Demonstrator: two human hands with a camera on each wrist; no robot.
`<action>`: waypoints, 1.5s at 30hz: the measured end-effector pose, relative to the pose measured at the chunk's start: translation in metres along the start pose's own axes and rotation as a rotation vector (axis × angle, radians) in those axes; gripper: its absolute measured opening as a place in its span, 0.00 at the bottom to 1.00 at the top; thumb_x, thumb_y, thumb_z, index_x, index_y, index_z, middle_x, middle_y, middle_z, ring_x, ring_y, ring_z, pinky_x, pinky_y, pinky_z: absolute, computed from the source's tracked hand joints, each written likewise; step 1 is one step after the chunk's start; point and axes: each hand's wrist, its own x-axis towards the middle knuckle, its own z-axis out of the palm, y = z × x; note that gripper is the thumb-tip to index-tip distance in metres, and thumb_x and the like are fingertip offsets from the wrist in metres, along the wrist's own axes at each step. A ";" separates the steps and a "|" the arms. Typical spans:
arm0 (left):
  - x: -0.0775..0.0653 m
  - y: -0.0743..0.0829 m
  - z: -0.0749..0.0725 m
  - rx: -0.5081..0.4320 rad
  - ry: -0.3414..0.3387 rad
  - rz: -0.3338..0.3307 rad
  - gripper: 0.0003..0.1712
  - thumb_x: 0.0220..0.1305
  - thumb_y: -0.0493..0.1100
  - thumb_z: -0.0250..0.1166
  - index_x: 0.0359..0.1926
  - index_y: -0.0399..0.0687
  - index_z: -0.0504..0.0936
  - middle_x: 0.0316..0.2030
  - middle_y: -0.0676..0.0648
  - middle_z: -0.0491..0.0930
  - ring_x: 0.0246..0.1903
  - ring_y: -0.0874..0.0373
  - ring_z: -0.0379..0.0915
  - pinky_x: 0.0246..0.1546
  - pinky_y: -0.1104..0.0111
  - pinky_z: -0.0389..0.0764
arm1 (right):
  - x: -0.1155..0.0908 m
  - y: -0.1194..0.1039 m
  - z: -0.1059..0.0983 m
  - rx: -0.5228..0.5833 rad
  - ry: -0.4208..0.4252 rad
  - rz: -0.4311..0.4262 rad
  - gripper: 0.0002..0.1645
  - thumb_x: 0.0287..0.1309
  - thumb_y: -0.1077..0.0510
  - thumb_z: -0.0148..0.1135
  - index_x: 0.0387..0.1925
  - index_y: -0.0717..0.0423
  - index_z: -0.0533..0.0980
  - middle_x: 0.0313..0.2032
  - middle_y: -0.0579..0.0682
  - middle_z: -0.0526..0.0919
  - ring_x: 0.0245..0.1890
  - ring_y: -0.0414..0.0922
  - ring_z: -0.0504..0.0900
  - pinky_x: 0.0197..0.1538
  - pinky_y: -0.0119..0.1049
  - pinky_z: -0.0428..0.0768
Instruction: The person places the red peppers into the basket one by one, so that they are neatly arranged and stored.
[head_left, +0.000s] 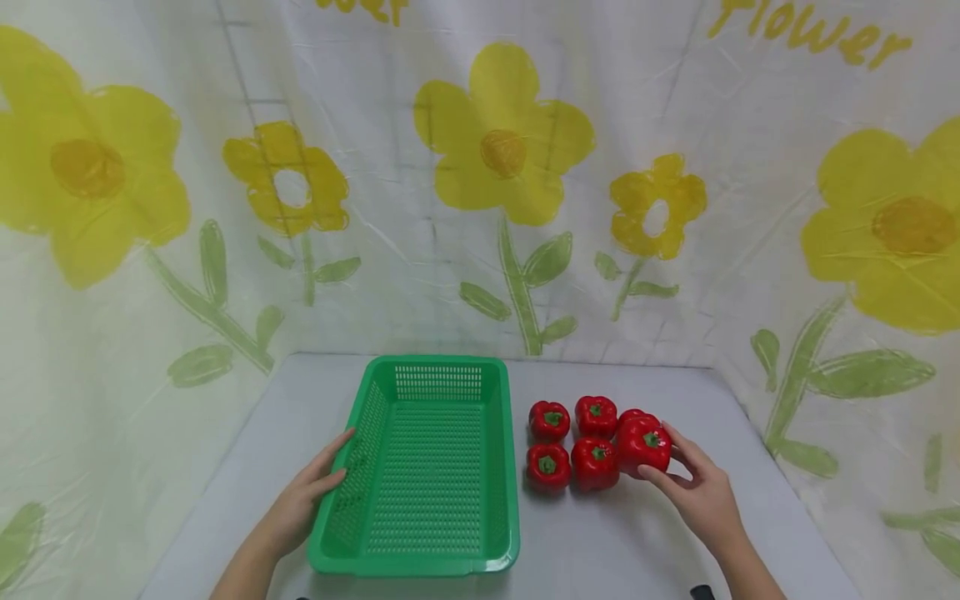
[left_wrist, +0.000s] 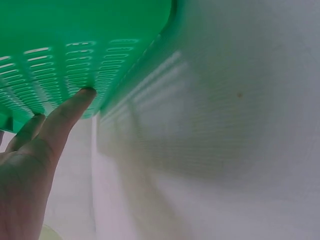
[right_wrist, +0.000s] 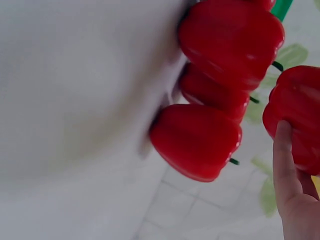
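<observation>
My right hand (head_left: pixel 701 492) grips a red bell pepper (head_left: pixel 643 447) between thumb and fingers. In the right wrist view the held bell pepper (right_wrist: pixel 300 105) is raised off the table, with a finger along its side. Several more red bell peppers (head_left: pixel 596 464) stand close together to its left, green stems up, and another (head_left: pixel 636 412) is mostly hidden behind it. An empty green plastic basket (head_left: pixel 512 467) lies left of the peppers. On its left side rests my left hand (head_left: pixel 296 504), with straight fingers touching the slotted outer wall (left_wrist: pixel 80 60).
The peppers and basket stand on a white table (head_left: pixel 600 542). Behind it hangs a pale curtain (head_left: pixel 405 292) painted with yellow flowers, which also comes down along both sides.
</observation>
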 end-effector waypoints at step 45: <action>0.000 0.003 -0.004 -0.004 -0.021 0.004 0.36 0.79 0.50 0.48 0.81 0.62 0.47 0.81 0.44 0.34 0.79 0.37 0.25 0.73 0.38 0.38 | 0.031 -0.059 0.019 0.051 -0.080 -0.029 0.46 0.56 0.44 0.75 0.73 0.46 0.67 0.65 0.55 0.76 0.62 0.55 0.76 0.47 0.39 0.88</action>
